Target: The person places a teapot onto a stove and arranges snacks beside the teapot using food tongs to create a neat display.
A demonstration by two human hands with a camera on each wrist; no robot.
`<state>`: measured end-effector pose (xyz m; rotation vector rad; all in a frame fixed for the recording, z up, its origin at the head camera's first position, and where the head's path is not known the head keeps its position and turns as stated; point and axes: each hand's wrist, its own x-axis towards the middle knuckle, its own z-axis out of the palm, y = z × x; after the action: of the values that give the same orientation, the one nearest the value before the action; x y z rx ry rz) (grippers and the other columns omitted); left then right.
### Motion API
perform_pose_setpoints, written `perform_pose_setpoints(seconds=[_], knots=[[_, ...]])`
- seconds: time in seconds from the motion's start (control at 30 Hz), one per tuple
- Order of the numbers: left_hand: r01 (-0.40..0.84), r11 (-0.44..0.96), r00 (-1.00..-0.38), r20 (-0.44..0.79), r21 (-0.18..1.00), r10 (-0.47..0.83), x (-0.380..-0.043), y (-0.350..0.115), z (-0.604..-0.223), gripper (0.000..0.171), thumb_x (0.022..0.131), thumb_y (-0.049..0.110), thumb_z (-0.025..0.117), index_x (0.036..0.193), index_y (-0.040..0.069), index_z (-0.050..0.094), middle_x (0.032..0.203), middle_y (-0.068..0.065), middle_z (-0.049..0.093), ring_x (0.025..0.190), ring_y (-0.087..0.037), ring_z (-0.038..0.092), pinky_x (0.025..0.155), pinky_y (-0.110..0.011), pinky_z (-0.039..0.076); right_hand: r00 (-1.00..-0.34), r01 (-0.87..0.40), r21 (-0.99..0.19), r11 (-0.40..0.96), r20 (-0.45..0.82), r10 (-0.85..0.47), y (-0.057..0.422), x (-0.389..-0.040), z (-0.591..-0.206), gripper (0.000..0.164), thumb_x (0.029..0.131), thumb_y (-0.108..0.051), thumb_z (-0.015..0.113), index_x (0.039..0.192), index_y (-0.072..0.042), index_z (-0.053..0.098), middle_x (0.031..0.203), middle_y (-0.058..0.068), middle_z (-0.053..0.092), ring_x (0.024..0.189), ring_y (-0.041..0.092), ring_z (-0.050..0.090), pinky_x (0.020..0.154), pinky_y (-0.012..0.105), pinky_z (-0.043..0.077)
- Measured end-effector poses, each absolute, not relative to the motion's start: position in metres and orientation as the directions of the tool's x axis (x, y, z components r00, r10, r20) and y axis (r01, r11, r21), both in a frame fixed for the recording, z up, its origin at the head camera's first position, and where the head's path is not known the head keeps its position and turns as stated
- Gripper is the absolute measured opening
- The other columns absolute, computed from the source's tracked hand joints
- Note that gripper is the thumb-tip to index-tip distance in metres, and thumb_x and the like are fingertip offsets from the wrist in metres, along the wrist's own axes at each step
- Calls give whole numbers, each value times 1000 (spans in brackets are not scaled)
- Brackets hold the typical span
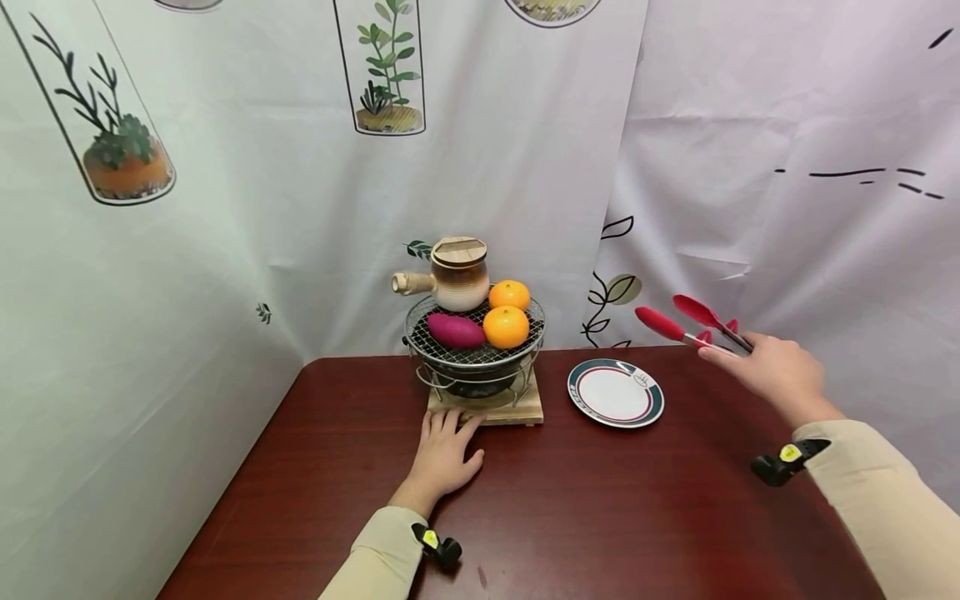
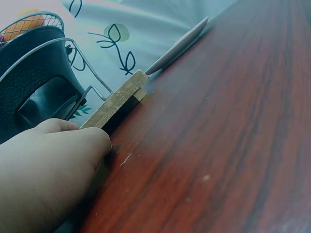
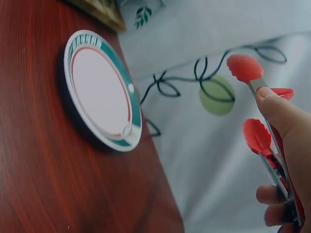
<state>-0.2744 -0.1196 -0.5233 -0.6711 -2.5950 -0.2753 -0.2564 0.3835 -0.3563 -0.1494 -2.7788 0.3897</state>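
My right hand (image 1: 780, 371) grips red-tipped tongs (image 1: 693, 323) in the air at the right, their two red heads spread apart with nothing between them. In the right wrist view, the thumb lies along one arm of the tongs (image 3: 245, 69). At the centre, my left hand (image 1: 442, 458) rests its fingers on the front edge of a wooden board (image 1: 534, 407), thumb held out to the side. On that board stands a small black grill (image 1: 480, 387) with a wire rack. The rack holds a purple sweet potato (image 1: 455, 331), two oranges (image 1: 506, 327) and a lidded clay pot (image 1: 460, 283).
A white plate (image 1: 615, 393) with a green rim lies right of the grill on the dark red table (image 1: 562, 508). A printed cloth (image 1: 525, 167) hangs behind the table, and another stretch of it runs along the left side.
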Motion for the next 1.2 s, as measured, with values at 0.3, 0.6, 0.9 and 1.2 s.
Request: perform_pose_setpoints(seconds=[0.3, 0.6, 0.9, 1.2], knots=[[499, 864, -787, 455, 73, 416, -275, -122, -526, 55, 88, 39, 67, 140, 23, 59, 138, -13, 48, 130, -39, 41, 111, -66, 23, -941, 49, -311, 949, 305, 149, 404, -261, -381, 90, 83, -73, 63, 127, 6, 55, 98, 31, 64, 80, 46, 58, 61, 52, 44], [503, 861, -789, 446, 77, 422, -272, -120, -524, 55, 89, 40, 66, 140, 24, 59, 139, -12, 49, 131, -39, 41, 111, -66, 24, -939, 25, -341, 940, 315, 139, 422, -267, -413, 78, 88, -62, 66, 114, 10, 56, 86, 26, 62, 76, 43, 57, 60, 45, 41], [512, 855, -773, 476, 78, 420, -274, -120, -524, 54, 87, 38, 67, 139, 22, 60, 137, -13, 50, 128, -39, 43, 110, -67, 26, -961, 45, -333, 942, 245, 132, 427, -270, -427, 72, 90, -63, 63, 97, 8, 56, 67, 11, 57, 64, 31, 54, 55, 39, 41], [510, 856, -777, 470, 82, 418, -276, -119, -524, 54, 88, 38, 67, 139, 23, 59, 137, -13, 49, 128, -39, 42, 111, -66, 24, -977, 39, -313, 949, 187, 102, 436, -276, -435, 68, 91, -58, 65, 91, 10, 56, 71, 20, 60, 68, 42, 58, 59, 51, 46]])
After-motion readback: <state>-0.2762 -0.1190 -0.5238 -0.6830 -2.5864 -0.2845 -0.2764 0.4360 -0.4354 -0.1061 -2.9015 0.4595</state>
